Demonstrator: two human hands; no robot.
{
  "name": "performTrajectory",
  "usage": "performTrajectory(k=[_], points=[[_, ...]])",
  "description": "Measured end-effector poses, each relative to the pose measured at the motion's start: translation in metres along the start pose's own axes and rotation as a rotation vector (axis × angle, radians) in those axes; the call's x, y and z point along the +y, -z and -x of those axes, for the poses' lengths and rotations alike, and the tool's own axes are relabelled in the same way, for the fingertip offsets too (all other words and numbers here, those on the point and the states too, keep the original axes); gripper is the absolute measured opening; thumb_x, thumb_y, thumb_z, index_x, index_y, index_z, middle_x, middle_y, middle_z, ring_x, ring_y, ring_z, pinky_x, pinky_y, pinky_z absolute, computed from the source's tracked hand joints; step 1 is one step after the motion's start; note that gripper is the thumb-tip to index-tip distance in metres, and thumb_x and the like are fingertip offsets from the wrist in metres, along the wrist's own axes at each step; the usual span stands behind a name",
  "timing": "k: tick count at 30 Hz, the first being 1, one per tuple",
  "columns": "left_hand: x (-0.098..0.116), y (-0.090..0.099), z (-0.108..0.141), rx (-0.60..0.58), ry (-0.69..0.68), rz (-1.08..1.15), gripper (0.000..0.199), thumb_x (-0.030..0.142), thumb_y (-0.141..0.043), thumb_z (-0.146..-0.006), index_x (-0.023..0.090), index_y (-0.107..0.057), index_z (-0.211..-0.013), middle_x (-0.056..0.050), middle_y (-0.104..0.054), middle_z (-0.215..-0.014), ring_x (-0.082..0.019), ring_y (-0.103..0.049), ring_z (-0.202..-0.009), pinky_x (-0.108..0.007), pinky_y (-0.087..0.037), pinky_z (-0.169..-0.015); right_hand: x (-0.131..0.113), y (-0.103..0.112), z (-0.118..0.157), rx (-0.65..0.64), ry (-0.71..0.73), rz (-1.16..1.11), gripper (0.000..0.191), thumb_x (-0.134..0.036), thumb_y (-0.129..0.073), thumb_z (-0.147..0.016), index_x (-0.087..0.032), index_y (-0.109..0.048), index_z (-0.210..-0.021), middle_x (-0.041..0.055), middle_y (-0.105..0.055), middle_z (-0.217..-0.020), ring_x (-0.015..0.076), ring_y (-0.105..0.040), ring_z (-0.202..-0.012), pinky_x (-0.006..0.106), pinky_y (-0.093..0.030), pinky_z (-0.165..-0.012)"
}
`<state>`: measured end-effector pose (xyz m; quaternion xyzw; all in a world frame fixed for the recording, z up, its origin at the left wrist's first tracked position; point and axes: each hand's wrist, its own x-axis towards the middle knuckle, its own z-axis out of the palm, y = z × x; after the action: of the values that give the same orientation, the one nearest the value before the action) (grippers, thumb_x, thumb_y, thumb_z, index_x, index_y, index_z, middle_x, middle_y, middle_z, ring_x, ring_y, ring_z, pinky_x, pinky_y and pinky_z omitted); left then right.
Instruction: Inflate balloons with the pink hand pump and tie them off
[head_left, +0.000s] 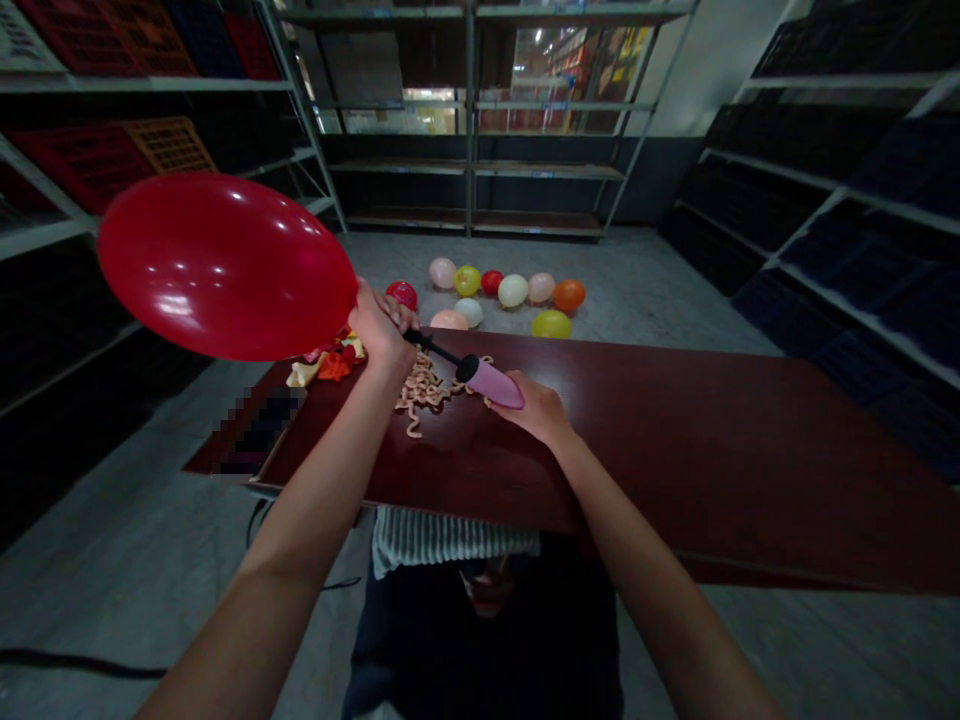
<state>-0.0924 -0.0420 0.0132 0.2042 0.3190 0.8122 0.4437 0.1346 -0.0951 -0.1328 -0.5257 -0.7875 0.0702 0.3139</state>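
Note:
A large inflated red balloon (225, 268) hangs to the left, its neck end at my left hand (381, 325). The fingers of that hand are closed round the neck and the black end of a hand balloon pump (495, 382); the exact join is hidden by the fingers. My right hand (534, 408) is wrapped round the pump's pink barrel, and a black rod shows between the two hands. Beneath them lies a pile of curly tan strips (424, 385) on the table. Several limp, uninflated balloons (334, 362) in red, orange and cream lie left of the pile.
The dark red-brown table (675, 430) stretches to the right. A blurred-out dark flat object (262, 432) lies at its left end. Several inflated balloons (513, 291) rest on the floor beyond. Metal shelving (471, 120) stands at the back, with crates (169, 145) on the left racks.

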Motion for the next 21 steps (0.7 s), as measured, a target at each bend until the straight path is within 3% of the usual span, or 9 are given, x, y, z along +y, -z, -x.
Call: performTrajectory(k=[5, 9, 15, 21], points=[[0.054, 0.007, -0.014, 0.012, -0.014, 0.014, 0.053, 0.040, -0.044, -0.106, 0.021, -0.025, -0.061, 0.007, -0.023, -0.043, -0.006, -0.024, -0.032, -0.021, -0.027, -0.035, -0.004, -0.002, 0.001, 0.014, 0.064, -0.007, 0.052, -0.046, -0.077, -0.083, -0.020, -0.062, -0.126, 0.0104, -0.075, -0.114, 0.0276, -0.075, -0.096, 0.036, -0.056, -0.082], [0.070, 0.001, -0.011, -0.074, -0.040, 0.032, 0.057, 0.046, -0.052, -0.103, 0.021, -0.024, -0.060, 0.006, -0.023, -0.043, -0.007, -0.022, -0.033, -0.023, -0.026, -0.035, -0.003, -0.007, -0.001, 0.044, 0.118, -0.017, 0.053, -0.045, -0.075, -0.083, -0.018, -0.061, -0.127, 0.0128, -0.074, -0.117, 0.0277, -0.074, -0.098, 0.037, -0.056, -0.083], [0.043, -0.031, -0.001, -0.081, -0.097, 0.060, 0.058, 0.043, -0.049, -0.105, 0.021, -0.026, -0.057, 0.007, -0.022, -0.042, -0.006, -0.021, -0.032, -0.022, -0.022, -0.035, 0.006, -0.005, 0.000, 0.107, -0.022, -0.004, 0.047, -0.043, -0.076, -0.080, -0.021, -0.064, -0.119, 0.0077, -0.077, -0.102, 0.0259, -0.075, -0.089, 0.033, -0.054, -0.076], [-0.024, -0.059, 0.016, -0.181, -0.065, -0.002, 0.059, 0.035, -0.043, -0.107, 0.021, -0.030, -0.052, 0.007, -0.025, -0.037, -0.008, -0.022, -0.027, -0.023, -0.020, -0.031, 0.008, -0.005, -0.003, 0.131, -0.114, -0.023, 0.038, -0.042, -0.074, -0.080, -0.023, -0.065, -0.112, 0.0059, -0.077, -0.096, 0.0254, -0.075, -0.083, 0.030, -0.049, -0.068]])
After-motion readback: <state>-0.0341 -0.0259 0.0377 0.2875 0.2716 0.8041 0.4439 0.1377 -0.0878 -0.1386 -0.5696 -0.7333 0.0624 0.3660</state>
